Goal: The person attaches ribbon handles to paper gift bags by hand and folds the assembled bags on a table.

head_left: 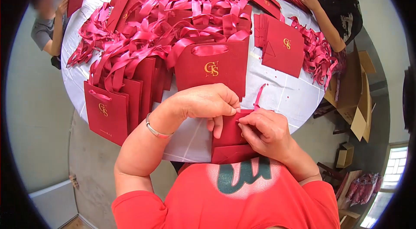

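A dark red paper bag (229, 153) lies flat at the table's near edge, against my body. My left hand (214, 105) bends over its top edge, thumb and forefinger pinching the bag there. My right hand (268, 133) is closed in a pinch just beside, at the upper part of the same bag. A pink ribbon (260, 94) sticks up past the bag's top edge by my right hand; a small bit of pink shows at the fingertips, which mostly hide it. Just beyond stands a red bag with a gold logo (212, 66) and a ribbon handle.
Red bags with ribbon handles (106, 110) stand in a row at left. More bags (284, 45) and loose ribbons (318, 58) lie at right on the white-covered table (277, 90). Two people work across it, one holding a bag (77, 0). Cardboard boxes (351, 90) stand at right.
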`<state>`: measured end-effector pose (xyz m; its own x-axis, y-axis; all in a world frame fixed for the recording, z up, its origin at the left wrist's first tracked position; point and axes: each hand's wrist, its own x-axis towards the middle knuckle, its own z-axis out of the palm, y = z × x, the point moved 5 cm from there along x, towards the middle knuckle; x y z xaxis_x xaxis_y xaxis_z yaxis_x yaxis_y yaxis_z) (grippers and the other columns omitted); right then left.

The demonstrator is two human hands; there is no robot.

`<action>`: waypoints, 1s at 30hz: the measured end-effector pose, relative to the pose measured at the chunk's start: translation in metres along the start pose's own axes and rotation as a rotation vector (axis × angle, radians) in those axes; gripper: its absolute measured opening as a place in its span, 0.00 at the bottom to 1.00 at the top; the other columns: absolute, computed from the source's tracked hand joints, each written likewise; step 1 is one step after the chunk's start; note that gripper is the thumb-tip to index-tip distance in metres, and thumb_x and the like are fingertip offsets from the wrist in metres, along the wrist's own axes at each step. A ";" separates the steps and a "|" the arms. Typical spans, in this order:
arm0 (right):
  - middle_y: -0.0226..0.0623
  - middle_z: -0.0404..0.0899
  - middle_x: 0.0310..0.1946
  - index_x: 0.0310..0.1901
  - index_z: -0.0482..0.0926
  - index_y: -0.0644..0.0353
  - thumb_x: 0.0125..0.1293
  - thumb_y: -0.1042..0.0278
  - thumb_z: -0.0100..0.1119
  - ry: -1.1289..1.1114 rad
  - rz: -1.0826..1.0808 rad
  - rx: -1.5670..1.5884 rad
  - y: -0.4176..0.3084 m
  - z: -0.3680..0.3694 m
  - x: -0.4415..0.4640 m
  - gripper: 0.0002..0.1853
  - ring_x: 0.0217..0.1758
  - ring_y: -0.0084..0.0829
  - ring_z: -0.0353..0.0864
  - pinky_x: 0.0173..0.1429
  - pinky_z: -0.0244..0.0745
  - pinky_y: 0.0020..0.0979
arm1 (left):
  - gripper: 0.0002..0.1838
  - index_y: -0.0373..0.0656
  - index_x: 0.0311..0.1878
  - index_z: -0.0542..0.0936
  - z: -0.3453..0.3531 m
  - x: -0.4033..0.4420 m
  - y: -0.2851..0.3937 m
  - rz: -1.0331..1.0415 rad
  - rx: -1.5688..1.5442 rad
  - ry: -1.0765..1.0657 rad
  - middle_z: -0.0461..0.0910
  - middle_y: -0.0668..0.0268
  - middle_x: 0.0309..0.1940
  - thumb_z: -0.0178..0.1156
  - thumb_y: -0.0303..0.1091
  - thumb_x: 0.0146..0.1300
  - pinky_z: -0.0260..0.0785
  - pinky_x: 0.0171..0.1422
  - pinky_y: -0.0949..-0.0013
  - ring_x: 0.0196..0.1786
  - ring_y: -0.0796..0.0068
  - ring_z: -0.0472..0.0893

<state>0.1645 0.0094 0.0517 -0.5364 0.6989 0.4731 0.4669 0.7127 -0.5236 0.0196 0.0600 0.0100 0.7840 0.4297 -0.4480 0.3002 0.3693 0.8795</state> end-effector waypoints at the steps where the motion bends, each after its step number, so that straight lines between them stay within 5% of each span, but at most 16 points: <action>1: 0.39 0.78 0.24 0.33 0.80 0.62 0.52 0.79 0.69 -0.001 -0.001 -0.001 0.000 0.001 0.000 0.08 0.25 0.37 0.81 0.28 0.75 0.34 | 0.11 0.33 0.44 0.77 0.000 0.000 0.000 -0.003 0.000 0.004 0.82 0.63 0.29 0.49 0.31 0.72 0.75 0.26 0.73 0.25 0.71 0.86; 10: 0.38 0.76 0.24 0.31 0.77 0.61 0.53 0.77 0.64 -0.057 -0.040 -0.288 -0.013 0.010 0.004 0.05 0.24 0.37 0.80 0.26 0.75 0.35 | 0.12 0.29 0.45 0.76 0.006 -0.002 0.003 -0.015 0.071 0.125 0.83 0.56 0.29 0.44 0.23 0.67 0.78 0.27 0.69 0.27 0.65 0.87; 17: 0.42 0.76 0.25 0.31 0.77 0.62 0.56 0.74 0.61 -0.412 0.126 -0.503 -0.022 0.024 0.020 0.03 0.25 0.42 0.81 0.28 0.77 0.39 | 0.13 0.26 0.44 0.76 0.010 0.000 0.007 -0.029 0.129 0.161 0.83 0.51 0.30 0.43 0.21 0.64 0.80 0.28 0.67 0.29 0.62 0.88; 19: 0.43 0.77 0.24 0.30 0.77 0.63 0.56 0.74 0.61 -0.455 0.149 -0.553 -0.017 0.025 0.024 0.03 0.25 0.43 0.81 0.29 0.77 0.40 | 0.10 0.30 0.45 0.76 0.008 -0.003 0.005 -0.103 0.077 0.143 0.83 0.57 0.32 0.46 0.24 0.70 0.80 0.30 0.69 0.32 0.66 0.88; 25: 0.47 0.82 0.25 0.30 0.79 0.63 0.58 0.69 0.62 -0.323 0.224 -0.150 0.003 0.015 0.023 0.06 0.28 0.48 0.83 0.32 0.79 0.42 | 0.13 0.26 0.45 0.75 0.008 0.000 0.001 -0.067 0.054 0.140 0.82 0.51 0.35 0.44 0.20 0.63 0.81 0.30 0.66 0.32 0.60 0.88; 28: 0.46 0.83 0.27 0.30 0.79 0.61 0.57 0.65 0.67 -0.265 0.349 -0.002 0.011 0.006 0.020 0.09 0.30 0.49 0.84 0.33 0.79 0.42 | 0.09 0.29 0.46 0.73 0.012 0.000 0.004 -0.058 0.080 0.141 0.83 0.57 0.33 0.47 0.24 0.67 0.79 0.29 0.71 0.31 0.66 0.88; 30: 0.36 0.84 0.28 0.37 0.82 0.62 0.57 0.67 0.71 -0.340 0.421 0.219 0.023 -0.010 0.021 0.11 0.31 0.30 0.83 0.36 0.77 0.30 | 0.12 0.26 0.47 0.74 0.017 -0.004 0.012 -0.038 0.180 0.151 0.82 0.54 0.32 0.47 0.23 0.64 0.79 0.29 0.69 0.31 0.63 0.88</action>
<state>0.1709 0.0410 0.0562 -0.5485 0.8351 -0.0422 0.5514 0.3234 -0.7690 0.0288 0.0487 0.0252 0.6839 0.5418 -0.4887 0.4307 0.2409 0.8698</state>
